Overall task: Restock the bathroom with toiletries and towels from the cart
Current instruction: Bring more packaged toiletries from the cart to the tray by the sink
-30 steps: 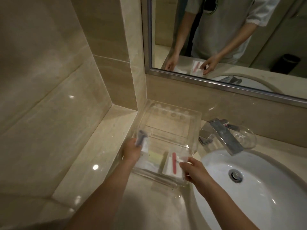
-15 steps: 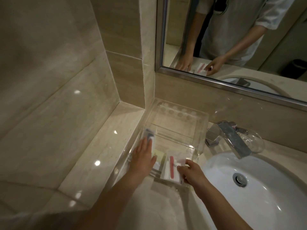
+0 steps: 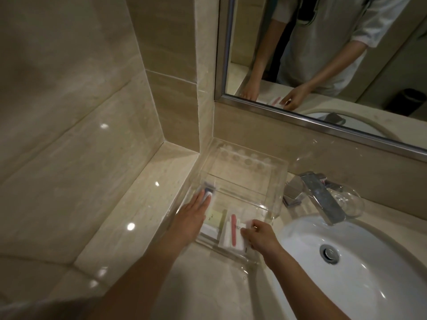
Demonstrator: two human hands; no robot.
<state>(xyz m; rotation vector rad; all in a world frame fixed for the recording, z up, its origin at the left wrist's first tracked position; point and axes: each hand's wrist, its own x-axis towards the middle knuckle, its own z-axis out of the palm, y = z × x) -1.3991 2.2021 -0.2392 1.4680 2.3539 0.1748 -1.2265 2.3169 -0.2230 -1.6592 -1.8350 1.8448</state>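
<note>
A clear acrylic tray (image 3: 245, 172) stands on the counter in the corner, left of the basin. In its front part lie a white packet with a dark blue end (image 3: 209, 191), a pale yellow-green packet (image 3: 216, 215) and a white packet with a pink stick (image 3: 233, 234). My left hand (image 3: 191, 218) lies flat with straight fingers on the blue-ended packet at the tray's left side. My right hand (image 3: 258, 235) has curled fingers that pinch the right edge of the pink-stick packet. No towels or cart are in view.
A chrome faucet (image 3: 321, 195) and a clear glass dish (image 3: 349, 202) stand right of the tray. The white basin (image 3: 369, 273) fills the lower right. A mirror (image 3: 323, 65) hangs above, and tiled walls close the corner on the left.
My left hand went from gripping the blue-ended packet to lying flat on it in the tray. My right hand has stayed on the pink-stick packet. The view shifted slightly left.
</note>
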